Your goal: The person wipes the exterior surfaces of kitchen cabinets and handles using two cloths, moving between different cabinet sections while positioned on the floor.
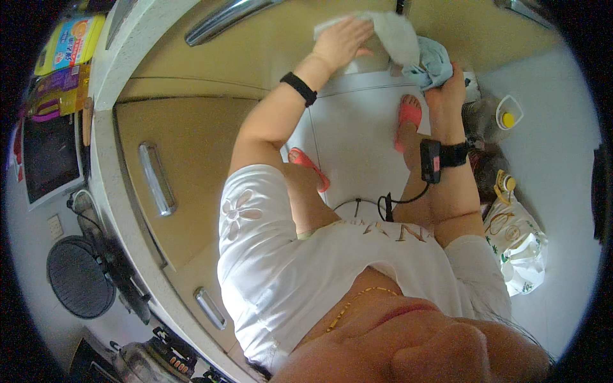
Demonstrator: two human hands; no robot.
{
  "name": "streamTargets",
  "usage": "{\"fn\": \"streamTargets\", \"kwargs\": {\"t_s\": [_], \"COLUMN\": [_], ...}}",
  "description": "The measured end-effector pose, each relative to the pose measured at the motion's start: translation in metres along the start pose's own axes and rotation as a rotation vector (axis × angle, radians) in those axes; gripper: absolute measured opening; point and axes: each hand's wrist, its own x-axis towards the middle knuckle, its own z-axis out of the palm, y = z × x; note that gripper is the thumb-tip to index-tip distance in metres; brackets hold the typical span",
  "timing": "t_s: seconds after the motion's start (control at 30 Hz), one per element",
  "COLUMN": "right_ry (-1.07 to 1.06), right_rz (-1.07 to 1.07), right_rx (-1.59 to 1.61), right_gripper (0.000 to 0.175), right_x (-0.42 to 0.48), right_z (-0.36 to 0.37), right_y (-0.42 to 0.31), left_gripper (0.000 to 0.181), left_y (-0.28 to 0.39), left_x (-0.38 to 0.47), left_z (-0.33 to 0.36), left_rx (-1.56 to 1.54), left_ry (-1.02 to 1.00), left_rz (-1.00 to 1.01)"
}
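Observation:
In the head view my left hand (345,40) reaches up against a white cloth (396,37), its fingers stretched out and the thumb apart. That cloth hangs in front of a beige cabinet front and is slightly blurred. My right hand (448,90) grips a bunched light blue cloth (433,62) from its lower right side. The two cloths touch; whether they are joined is unclear. Behind my left hand, part of a pale object shows, too hidden to name.
Metal-handled cabinets (191,143) under a stone countertop (103,81) line the left. At right, against the wall, stand a large plastic bottle with a yellow cap (483,117) and a white plastic bag (517,244). My feet in red slippers (409,112) rest on floor tiles (354,134).

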Motion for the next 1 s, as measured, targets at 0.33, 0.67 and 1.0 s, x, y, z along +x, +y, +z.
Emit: {"fn": "streamTargets", "kwargs": {"t_s": [0.33,0.67,1.0], "right_ry": [0.125,-0.002,-0.026], "right_rz": [0.048,0.083,0.185], "right_rx": [-0.071,-0.042,-0.092], "right_gripper": [0.035,0.038,0.035], "right_x": [-0.026,-0.016,-0.044], "right_z": [0.023,-0.007,0.034], "right_y": [-0.005,-0.009,0.0], "left_gripper": [0.063,0.055,0.09], "left_y": [0.08,0.107,0.007], "left_x": [-0.009,-0.008,-0.173], "left_z": [0.189,0.196,0.236], "left_rx": [-0.489,-0.544,-1.002], "left_ry": [0.117,-0.224,-0.7], "left_rz": [0.161,-0.013,-0.134]}}
